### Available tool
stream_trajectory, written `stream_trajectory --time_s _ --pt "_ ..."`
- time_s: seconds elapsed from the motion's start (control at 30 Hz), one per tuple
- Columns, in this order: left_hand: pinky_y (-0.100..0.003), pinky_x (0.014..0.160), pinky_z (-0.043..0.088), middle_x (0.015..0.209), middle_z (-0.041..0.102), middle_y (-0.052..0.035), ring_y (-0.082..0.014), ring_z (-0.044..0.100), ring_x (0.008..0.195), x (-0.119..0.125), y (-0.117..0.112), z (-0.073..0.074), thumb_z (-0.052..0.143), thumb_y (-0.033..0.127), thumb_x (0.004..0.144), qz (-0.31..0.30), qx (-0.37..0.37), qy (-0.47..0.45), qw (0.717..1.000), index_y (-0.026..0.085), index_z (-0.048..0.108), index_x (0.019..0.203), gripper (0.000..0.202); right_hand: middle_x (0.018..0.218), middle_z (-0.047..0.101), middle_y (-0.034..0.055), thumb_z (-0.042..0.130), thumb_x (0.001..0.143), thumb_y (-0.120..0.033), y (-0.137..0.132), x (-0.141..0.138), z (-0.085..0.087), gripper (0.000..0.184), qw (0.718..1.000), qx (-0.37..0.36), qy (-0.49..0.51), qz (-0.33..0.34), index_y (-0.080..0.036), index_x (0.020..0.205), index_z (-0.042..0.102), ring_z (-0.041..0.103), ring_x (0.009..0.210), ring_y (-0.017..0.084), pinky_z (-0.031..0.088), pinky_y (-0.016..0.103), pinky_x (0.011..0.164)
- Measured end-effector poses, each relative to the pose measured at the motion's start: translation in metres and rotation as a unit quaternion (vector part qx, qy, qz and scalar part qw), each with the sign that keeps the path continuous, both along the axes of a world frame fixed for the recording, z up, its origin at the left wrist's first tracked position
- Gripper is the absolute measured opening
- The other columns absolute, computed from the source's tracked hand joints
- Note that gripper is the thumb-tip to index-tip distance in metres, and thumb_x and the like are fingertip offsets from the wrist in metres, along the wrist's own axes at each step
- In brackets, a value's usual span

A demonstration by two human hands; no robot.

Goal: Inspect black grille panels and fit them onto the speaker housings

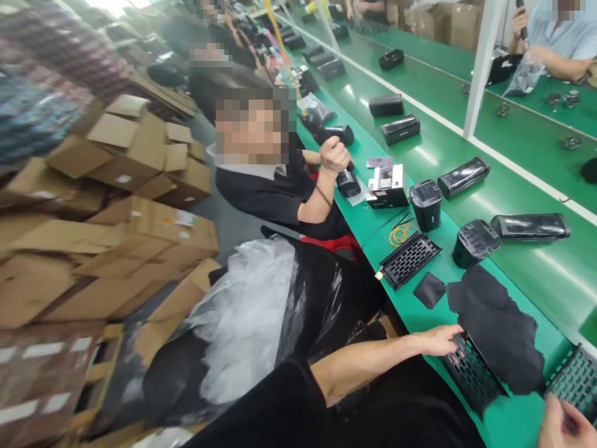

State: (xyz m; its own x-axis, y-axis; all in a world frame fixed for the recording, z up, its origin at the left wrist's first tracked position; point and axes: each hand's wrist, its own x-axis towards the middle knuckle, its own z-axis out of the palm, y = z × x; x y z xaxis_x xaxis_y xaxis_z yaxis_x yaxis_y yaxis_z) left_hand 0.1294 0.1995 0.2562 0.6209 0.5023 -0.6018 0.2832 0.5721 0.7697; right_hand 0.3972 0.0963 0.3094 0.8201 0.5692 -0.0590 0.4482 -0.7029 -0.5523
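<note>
My left hand point(441, 341) grips the near end of a black perforated grille panel point(473, 373) at the table edge. At the lower right corner, my right hand point(566, 423) is partly cut off by the frame. Its fingers are curled; whatever they hold, if anything, does not show. Just above it lies a second perforated grille point(576, 376). A pile of thin black cloth-like sheets point(497, 326) lies beside the held panel, with one small black square piece point(430, 290) apart from it. Another black grille point(409, 260) rests farther up the table.
Two black speaker-like housings point(476, 242) stand by the conveyor point(527, 180), which carries several wrapped black cylindrical units point(464, 177). Yellow bands point(399, 235) and an open box point(388, 186) lie farther along. A co-worker point(275, 186) sits at my left; cardboard boxes point(153, 249) are piled behind.
</note>
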Motion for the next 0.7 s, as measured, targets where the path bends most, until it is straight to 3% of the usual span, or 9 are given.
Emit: stream_trajectory --time_s 0.07,0.1,0.17,0.27,0.33,0.43,0.57,0.63,0.7 --pt "-0.048 0.093 0.060 0.108 0.075 -0.0095 -0.0291 0.075 0.101 0.001 -0.002 0.016 0.059 0.016 0.085 -0.085 0.109 0.094 0.986 0.022 0.062 0.133 0.049 0.086 0.066 0.0171 0.045 0.087 -0.074 0.043 -0.040 0.002 0.054 0.973 -0.023 0.055 0.223 -0.026 0.081 0.068 0.065 0.084 0.037 0.054 0.051 0.082" --pt "-0.052 0.096 0.058 0.114 0.075 -0.0117 -0.0322 0.074 0.108 0.000 -0.002 0.024 0.057 0.021 0.089 -0.122 0.157 0.146 0.969 0.021 0.062 0.134 0.045 0.092 0.068 0.0173 0.043 0.089 -0.073 0.067 -0.058 -0.002 0.054 0.958 -0.024 0.057 0.280 -0.026 0.078 0.067 0.065 0.093 0.036 0.052 0.050 0.091" --pt "-0.058 0.101 0.055 0.124 0.072 -0.0156 -0.0375 0.069 0.118 -0.002 -0.004 0.038 0.054 0.032 0.096 -0.152 0.236 0.234 0.931 0.020 0.064 0.130 0.037 0.107 0.067 0.0204 0.047 0.089 -0.069 0.114 -0.085 -0.015 0.052 0.945 -0.033 0.049 0.323 -0.023 0.086 0.071 0.061 0.109 0.039 0.047 0.054 0.099" --pt "-0.057 0.105 0.052 0.130 0.069 -0.0144 -0.0362 0.062 0.126 -0.009 -0.003 0.048 0.052 0.038 0.100 -0.100 0.300 0.292 0.903 0.021 0.065 0.125 0.034 0.105 0.064 0.0201 0.051 0.091 -0.055 0.158 -0.095 -0.031 0.041 0.927 -0.054 0.055 0.367 -0.022 0.085 0.073 0.056 0.112 0.041 0.042 0.060 0.101" --pt "-0.051 0.107 0.051 0.130 0.068 -0.0131 -0.0322 0.059 0.127 -0.014 0.003 0.050 0.054 0.036 0.100 -0.026 0.338 0.273 0.900 0.023 0.065 0.128 0.033 0.103 0.065 0.0181 0.050 0.091 -0.051 0.168 -0.087 -0.031 0.038 0.913 -0.055 0.072 0.398 -0.022 0.083 0.074 0.055 0.112 0.040 0.038 0.062 0.104" --pt "-0.048 0.118 0.043 0.143 0.062 -0.0178 -0.0323 0.052 0.136 -0.020 0.023 0.056 0.066 0.038 0.097 0.060 0.412 0.200 0.887 0.020 0.063 0.138 0.046 0.108 0.066 0.0171 0.051 0.088 -0.063 0.168 -0.065 -0.015 0.046 0.892 -0.040 0.115 0.435 -0.024 0.084 0.075 0.052 0.118 0.041 0.034 0.061 0.110" --pt "-0.050 0.131 0.025 0.163 0.047 -0.0185 -0.0363 0.035 0.156 -0.016 0.058 0.070 0.084 0.039 0.084 0.042 0.466 0.091 0.879 0.020 0.058 0.151 0.074 0.097 0.070 0.0112 0.058 0.079 -0.083 0.165 -0.041 0.012 0.059 0.856 -0.044 0.234 0.459 -0.025 0.074 0.070 0.060 0.102 0.034 0.045 0.048 0.103" --pt "-0.044 0.125 0.035 0.149 0.063 -0.0163 -0.0328 0.051 0.145 -0.009 0.068 0.074 0.079 0.036 0.089 0.012 0.433 0.026 0.901 0.020 0.067 0.142 0.057 0.080 0.067 0.0067 0.060 0.079 -0.086 0.159 -0.034 0.020 0.062 0.844 -0.062 0.307 0.434 -0.025 0.074 0.069 0.061 0.085 0.029 0.051 0.043 0.090" --pt "-0.034 0.105 0.049 0.120 0.076 -0.0119 -0.0242 0.068 0.112 0.000 0.071 0.072 0.068 0.035 0.097 0.006 0.355 -0.017 0.935 0.018 0.074 0.128 0.036 0.071 0.064 0.0045 0.062 0.081 -0.086 0.147 -0.032 0.023 0.064 0.838 -0.072 0.389 0.377 -0.023 0.077 0.070 0.060 0.075 0.027 0.053 0.040 0.078"
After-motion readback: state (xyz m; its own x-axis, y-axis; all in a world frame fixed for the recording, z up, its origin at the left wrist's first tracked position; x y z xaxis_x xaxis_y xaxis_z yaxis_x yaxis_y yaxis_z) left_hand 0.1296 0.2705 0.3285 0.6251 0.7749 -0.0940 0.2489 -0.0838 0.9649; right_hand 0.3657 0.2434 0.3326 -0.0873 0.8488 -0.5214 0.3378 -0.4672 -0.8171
